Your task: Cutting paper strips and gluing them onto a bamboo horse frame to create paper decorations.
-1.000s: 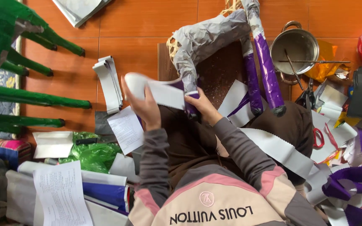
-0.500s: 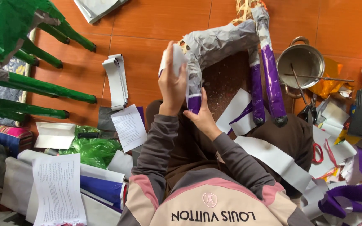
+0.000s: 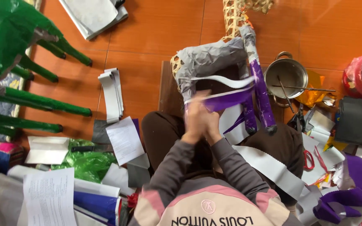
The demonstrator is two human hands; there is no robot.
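**A:** What is nearest the camera?

**B:** The person's own chest and both sleeves, grey with pink bands, reaching away from the body over a dark brown lap. A long white paper strip (image 3: 273, 167) lies across the right thigh.

**A:** And the hands?

**B:** They meet just past the knees. The left hand (image 3: 194, 119) and right hand (image 3: 213, 125) are pressed close together, fingers closed on one end of a purple paper strip (image 3: 230, 98). Motion blur hides which fingers pinch it; both hands look closed on it.

**A:** Where does the strip go?

**B:** It runs from the hands to the right and slightly up, white on its back, ending against a purple-wrapped leg (image 3: 261, 94) of a woven bamboo frame (image 3: 233, 16). That frame's body is covered in crumpled grey paper (image 3: 208, 60) and stands on a dark board just beyond the hands.

**A:** What lies around them?

**B:** To the person's right, red-handled scissors (image 3: 308, 160) among paper scraps, then further off a steel pot (image 3: 285, 75) with a stick across it. To the left, a green plastic bag (image 3: 86, 161), printed sheets, a stack of folded white strips (image 3: 112, 94).

**A:** And farthest away?

**B:** Orange floor tiles, and at the far left a large green-wrapped figure with several long legs (image 3: 30, 67).
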